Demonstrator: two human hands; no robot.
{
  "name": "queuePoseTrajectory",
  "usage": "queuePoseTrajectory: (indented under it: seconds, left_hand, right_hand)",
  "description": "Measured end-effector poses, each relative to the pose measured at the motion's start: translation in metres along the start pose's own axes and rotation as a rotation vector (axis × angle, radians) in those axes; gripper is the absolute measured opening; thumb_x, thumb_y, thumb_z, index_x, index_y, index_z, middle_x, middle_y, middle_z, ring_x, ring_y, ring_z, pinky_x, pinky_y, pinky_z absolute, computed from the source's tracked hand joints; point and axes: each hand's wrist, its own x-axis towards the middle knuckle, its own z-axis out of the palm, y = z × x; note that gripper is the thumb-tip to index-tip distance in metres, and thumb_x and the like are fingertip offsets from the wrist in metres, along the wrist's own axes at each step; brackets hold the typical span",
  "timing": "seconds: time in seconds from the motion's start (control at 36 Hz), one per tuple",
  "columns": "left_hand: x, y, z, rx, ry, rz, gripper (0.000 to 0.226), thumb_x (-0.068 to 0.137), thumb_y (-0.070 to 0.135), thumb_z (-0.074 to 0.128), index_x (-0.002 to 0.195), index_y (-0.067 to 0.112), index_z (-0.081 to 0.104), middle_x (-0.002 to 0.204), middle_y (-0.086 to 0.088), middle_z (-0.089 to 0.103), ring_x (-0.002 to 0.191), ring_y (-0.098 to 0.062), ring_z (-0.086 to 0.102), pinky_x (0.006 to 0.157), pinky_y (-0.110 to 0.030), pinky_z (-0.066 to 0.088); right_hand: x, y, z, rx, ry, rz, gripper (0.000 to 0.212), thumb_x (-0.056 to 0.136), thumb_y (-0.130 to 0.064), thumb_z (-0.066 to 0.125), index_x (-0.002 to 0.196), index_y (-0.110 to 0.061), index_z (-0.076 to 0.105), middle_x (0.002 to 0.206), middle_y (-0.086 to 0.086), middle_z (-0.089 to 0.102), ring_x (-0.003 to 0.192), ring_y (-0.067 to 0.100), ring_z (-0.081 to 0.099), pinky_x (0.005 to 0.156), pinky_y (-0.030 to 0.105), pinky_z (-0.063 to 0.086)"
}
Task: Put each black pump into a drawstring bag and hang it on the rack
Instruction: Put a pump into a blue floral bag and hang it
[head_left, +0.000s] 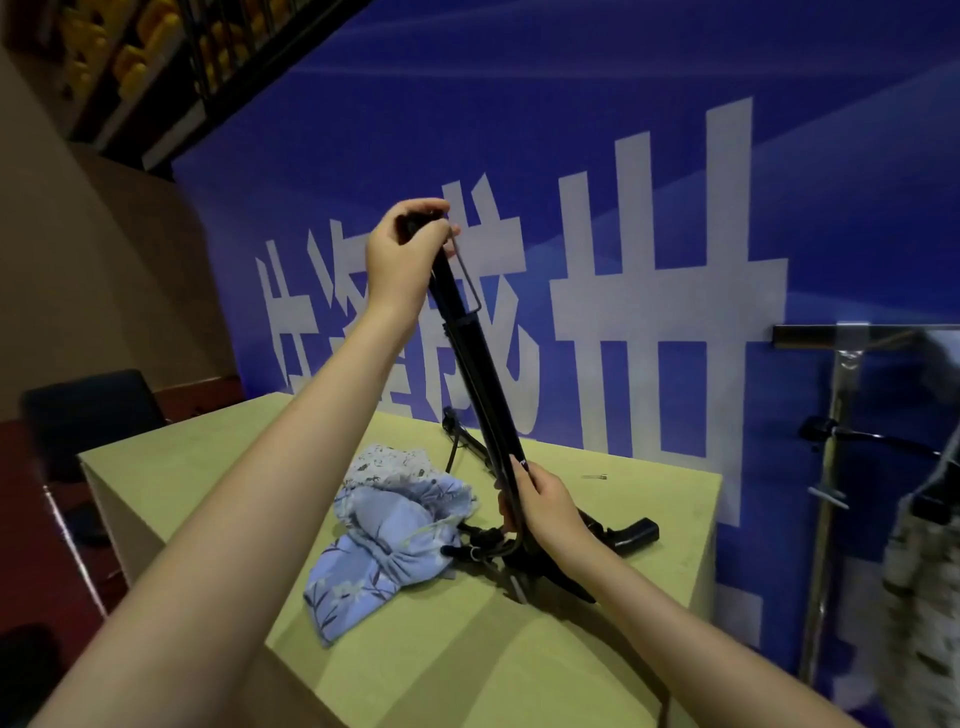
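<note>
We hold the black pump (470, 358) tilted at the centre of the frame, its foot on the table (483, 649); the left hand (402, 257) has its grip clamped on the handle at the top, and the right hand (545, 506) has its grip clamped on the lower barrel. The blue drawstring bag (387, 540) lies crumpled just left of the foot; a second pump (623, 532) lies behind. We judge the pump rigid, long and top-heavy, its hose loose; hold both ends, as here. The bag is soft and light; take it at the mouth. The rack (836, 415) stands at the right edge.
</note>
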Motion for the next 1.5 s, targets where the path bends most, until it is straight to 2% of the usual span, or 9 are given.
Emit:
queuePoseTrajectory:
  seconds: [0.17,0.36,0.44,0.53,0.61,0.72,0.92,1.36,1.5]
  left_hand:
    - [0.010,0.006,-0.012,0.319,-0.133,0.105,0.020,0.089,0.015,0.064,0.107,0.019,0.069,0.103,0.004,0.068,0.100,-0.012,0.065,0.087,-0.024,0.055]
    - [0.021,0.021,-0.066,0.722,-0.298,0.314,0.022,0.088,0.022,0.068,0.111,0.021,0.066,0.110,0.005,0.060,0.101,-0.008,0.059,0.089,-0.024,0.049]
    - [0.022,0.023,-0.079,0.896,-0.275,0.442,0.032,0.087,0.031,0.070,0.117,0.023,0.067,0.116,0.001,0.051,0.107,-0.008,0.048,0.089,-0.020,0.040]
    - [0.021,0.019,-0.090,0.944,-0.140,0.456,0.024,0.088,0.033,0.068,0.107,0.018,0.070,0.110,-0.003,0.055,0.100,-0.014,0.053,0.085,-0.027,0.046]
    - [0.018,0.012,-0.099,0.877,0.031,0.378,0.023,0.090,0.035,0.064,0.102,0.017,0.072,0.102,-0.001,0.060,0.088,-0.007,0.052,0.078,-0.021,0.046]
    - [0.009,0.004,-0.096,0.711,0.014,0.205,0.038,0.096,0.030,0.057,0.131,0.015,0.059,0.116,0.002,0.063,0.104,-0.004,0.055,0.083,-0.006,0.038]
    - [0.000,-0.007,-0.090,0.545,-0.001,0.098,0.034,0.100,0.021,0.050,0.132,0.012,0.059,0.123,-0.003,0.066,0.108,-0.010,0.062,0.090,-0.018,0.048]
    - [-0.037,-0.026,-0.055,0.286,-0.124,-0.026,0.030,0.101,0.020,0.047,0.126,0.018,0.063,0.115,0.001,0.068,0.113,-0.014,0.061,0.097,-0.033,0.051]
    - [-0.044,-0.030,-0.040,0.111,-0.107,-0.043,0.046,0.103,0.013,0.038,0.148,0.023,0.034,0.145,0.000,0.046,0.131,-0.015,0.048,0.110,-0.039,0.041]
  right_hand:
    - [0.000,0.000,-0.010,0.035,-0.043,0.018,0.046,0.099,-0.045,0.044,0.100,-0.001,0.058,0.073,0.006,0.054,0.067,0.020,0.051,0.065,0.034,0.043]
    - [0.010,-0.007,-0.013,-0.130,0.214,-0.156,0.033,0.088,-0.054,0.060,0.083,-0.021,0.063,0.061,-0.011,0.056,0.056,0.006,0.050,0.056,0.025,0.037]
    - [0.016,-0.021,-0.010,-0.224,0.252,-0.192,0.034,0.085,-0.058,0.060,0.083,-0.024,0.060,0.062,-0.008,0.058,0.055,0.008,0.051,0.055,0.029,0.038]
    - [0.018,-0.031,-0.004,-0.326,0.267,-0.206,0.036,0.085,-0.060,0.060,0.083,-0.024,0.058,0.066,-0.004,0.061,0.058,0.014,0.056,0.055,0.031,0.040]
    - [0.015,-0.034,0.000,-0.408,0.288,-0.205,0.036,0.084,-0.062,0.059,0.084,-0.026,0.057,0.070,-0.004,0.063,0.064,0.014,0.060,0.055,0.030,0.042]
    - [0.009,-0.033,0.001,-0.447,0.295,-0.201,0.033,0.085,-0.061,0.057,0.084,-0.028,0.056,0.068,-0.007,0.060,0.059,0.008,0.055,0.051,0.025,0.037]
    - [0.000,-0.019,-0.006,-0.465,0.254,-0.188,0.033,0.088,-0.060,0.054,0.093,-0.028,0.058,0.073,-0.006,0.064,0.066,0.011,0.061,0.057,0.031,0.047]
    - [0.000,-0.033,-0.012,-0.196,0.020,-0.191,0.033,0.095,-0.047,0.053,0.079,-0.018,0.054,0.064,-0.002,0.053,0.054,0.011,0.048,0.051,0.023,0.037]
    - [-0.002,-0.039,-0.013,-0.048,-0.057,-0.124,0.037,0.096,-0.046,0.051,0.085,-0.011,0.053,0.066,0.005,0.051,0.055,0.016,0.048,0.049,0.022,0.039]
